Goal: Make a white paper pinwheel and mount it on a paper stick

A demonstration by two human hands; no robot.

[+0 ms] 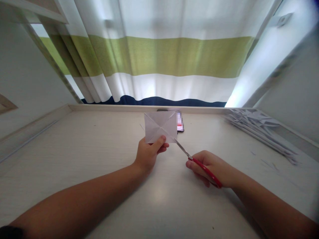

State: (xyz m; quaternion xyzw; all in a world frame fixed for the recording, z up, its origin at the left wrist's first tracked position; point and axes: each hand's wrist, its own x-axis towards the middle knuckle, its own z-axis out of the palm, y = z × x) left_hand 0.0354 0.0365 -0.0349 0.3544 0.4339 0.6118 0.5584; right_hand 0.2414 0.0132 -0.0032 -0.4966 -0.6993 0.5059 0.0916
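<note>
A small white sheet of paper with creases crossing at its middle is held up above the table. My left hand grips its lower edge, the thumb in front and the fingers behind. In my right hand is a pair of scissors with red handles and metal blades. The blade tips meet the paper's lower right corner; whether they have cut into it I cannot tell. Behind the paper lies a phone, partly covered by it, with its screen lit.
On the right of the pale table lies a stack of folded papers. Thin paper scraps are scattered near it. A white and green curtain hangs behind the table's raised back edge, with walls on both sides.
</note>
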